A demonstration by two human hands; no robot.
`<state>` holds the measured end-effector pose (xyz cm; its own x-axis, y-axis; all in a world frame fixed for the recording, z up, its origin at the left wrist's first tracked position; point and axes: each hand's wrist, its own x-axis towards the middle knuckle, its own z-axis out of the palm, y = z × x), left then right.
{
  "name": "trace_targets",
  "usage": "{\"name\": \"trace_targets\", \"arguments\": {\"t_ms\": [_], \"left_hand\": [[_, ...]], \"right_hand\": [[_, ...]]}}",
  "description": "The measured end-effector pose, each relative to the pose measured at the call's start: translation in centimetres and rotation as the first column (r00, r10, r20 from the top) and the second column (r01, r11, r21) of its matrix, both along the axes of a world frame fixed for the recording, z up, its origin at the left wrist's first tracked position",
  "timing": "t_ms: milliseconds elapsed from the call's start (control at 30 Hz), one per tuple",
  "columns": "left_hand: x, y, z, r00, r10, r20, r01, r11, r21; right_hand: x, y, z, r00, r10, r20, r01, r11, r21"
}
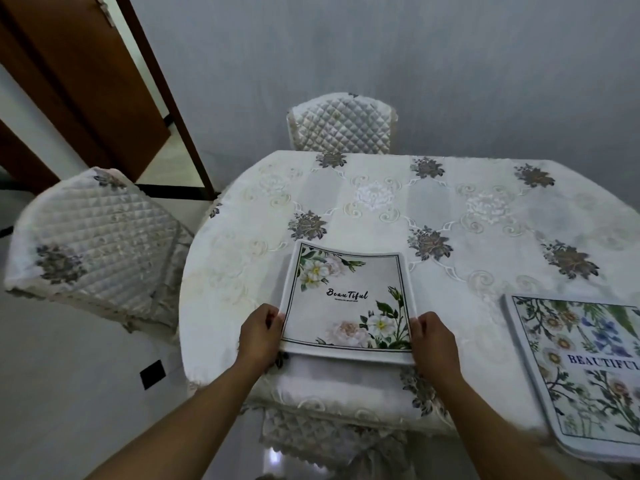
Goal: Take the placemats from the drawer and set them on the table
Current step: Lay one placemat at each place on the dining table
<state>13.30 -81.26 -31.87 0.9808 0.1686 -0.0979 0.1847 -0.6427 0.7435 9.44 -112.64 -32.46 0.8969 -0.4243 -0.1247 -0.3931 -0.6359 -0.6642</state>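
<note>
A white placemat printed with pale flowers and the word "Beautiful" lies on the table, near its front edge. My left hand pinches its near left corner and my right hand pinches its near right corner. The mat's near edge juts slightly past the table edge, and its far edge curls up a little. A second placemat with blue and cream flowers lies flat on the table at the right, partly cut off by the frame. The drawer is out of view.
A cream embroidered cloth covers the table and hangs over its front edge. Quilted chairs stand at the left, at the far side and tucked under the near edge. A brown door stands open at the back left.
</note>
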Motion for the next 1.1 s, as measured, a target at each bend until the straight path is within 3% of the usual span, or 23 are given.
{"name": "trace_targets", "arguments": {"t_ms": [367,467,600,733,900,1100], "left_hand": [[1.9,1.5,-6.3,0.996,-0.081,0.043,0.072,0.980,0.183],[1.6,0.8,-6.6,0.993,-0.089,0.074,0.058,0.936,0.346],[1.3,-2.0,-6.1,0.936,-0.311,0.165,0.222,0.885,0.408],[2.7,-5.3,-7.0,0.880,-0.472,0.053,0.405,0.803,0.437],[3.8,-5.9,-8.4,0.812,-0.576,-0.088,0.515,0.638,0.573],[4.0,-5.4,-8.8,0.821,-0.566,-0.071,0.498,0.651,0.573]], "right_hand": [[-0.3,1.5,-5.6,0.987,-0.077,-0.141,0.053,0.985,-0.163],[-0.1,2.2,-5.2,0.991,-0.131,-0.037,0.121,0.974,-0.190],[1.3,5.6,-4.9,0.982,0.151,0.117,-0.093,0.914,-0.395],[3.5,10.6,-5.9,0.922,0.387,-0.027,-0.365,0.841,-0.400],[5.0,12.9,-8.0,0.871,0.473,-0.132,-0.486,0.791,-0.371],[4.5,11.3,-8.6,0.870,0.483,-0.095,-0.474,0.769,-0.430]]}}
